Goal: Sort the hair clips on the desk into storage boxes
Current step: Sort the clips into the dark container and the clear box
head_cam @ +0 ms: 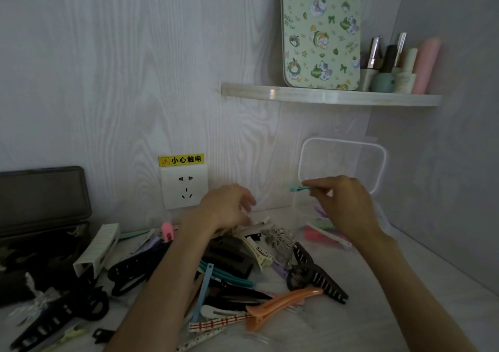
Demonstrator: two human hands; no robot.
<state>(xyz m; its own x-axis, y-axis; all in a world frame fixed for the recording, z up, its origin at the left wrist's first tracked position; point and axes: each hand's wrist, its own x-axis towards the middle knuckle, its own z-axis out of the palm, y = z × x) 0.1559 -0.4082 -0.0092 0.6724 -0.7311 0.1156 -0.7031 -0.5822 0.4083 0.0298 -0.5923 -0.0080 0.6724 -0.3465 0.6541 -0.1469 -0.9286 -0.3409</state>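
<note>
Right hand [343,205] pinches small teal clip [297,188] at fingertips, over clear box [310,216]. Left hand [229,205] fingers loosely curled, empty, above clip pile [243,265]. Next, likely: drop clip in box.

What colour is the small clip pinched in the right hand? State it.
Teal, the small clip held by the right hand; head view.

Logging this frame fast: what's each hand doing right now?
Left hand: open, fingers loosely curled above the clip pile, holding nothing visible.
Right hand: closed, pinching a small teal hair clip.
</note>
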